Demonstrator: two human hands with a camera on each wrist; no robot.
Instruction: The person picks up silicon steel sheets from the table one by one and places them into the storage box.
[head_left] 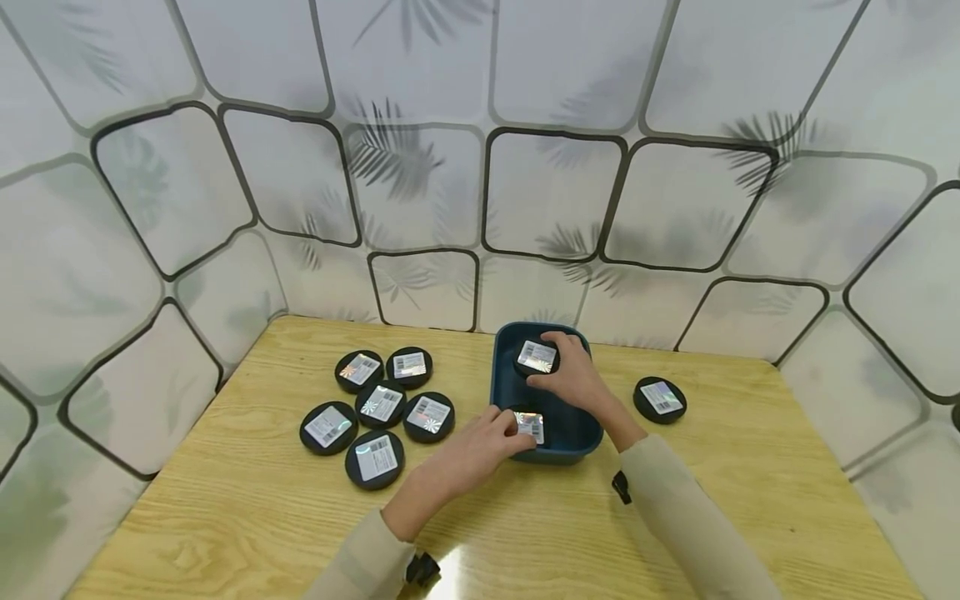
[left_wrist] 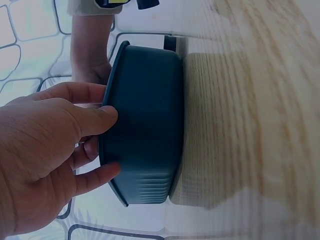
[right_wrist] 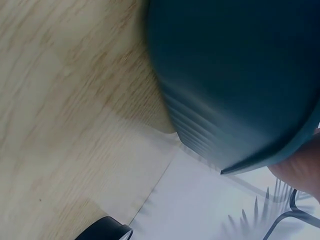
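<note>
A dark blue rectangular bin (head_left: pixel 577 433) with rounded corners stands on the table. At its far end my right hand (head_left: pixel 576 379) grips a round black disc (head_left: pixel 537 357) with a shiny white barcode label, between thumb and fingers. Over the near left rim, my left hand (head_left: pixel 480 446) holds another labelled black disc (head_left: pixel 531 427), partly covered by its fingers. The left wrist view shows the left hand (left_wrist: pixel 55 145) at the rim of the bin (left_wrist: pixel 145 115), its disc hidden. Only a bit of the right hand (right_wrist: pixel 302 165) shows behind the bin wall (right_wrist: pixel 235 75) in the right wrist view.
Several matching black discs (head_left: pixel 381 404) lie flat in a loose cluster left of the bin, labels up. One more disc (head_left: pixel 660 399) lies to the right, near the right forearm. A patterned curtain (head_left: pixel 427 292) borders the wooden table (head_left: pixel 247 508) at the back and sides.
</note>
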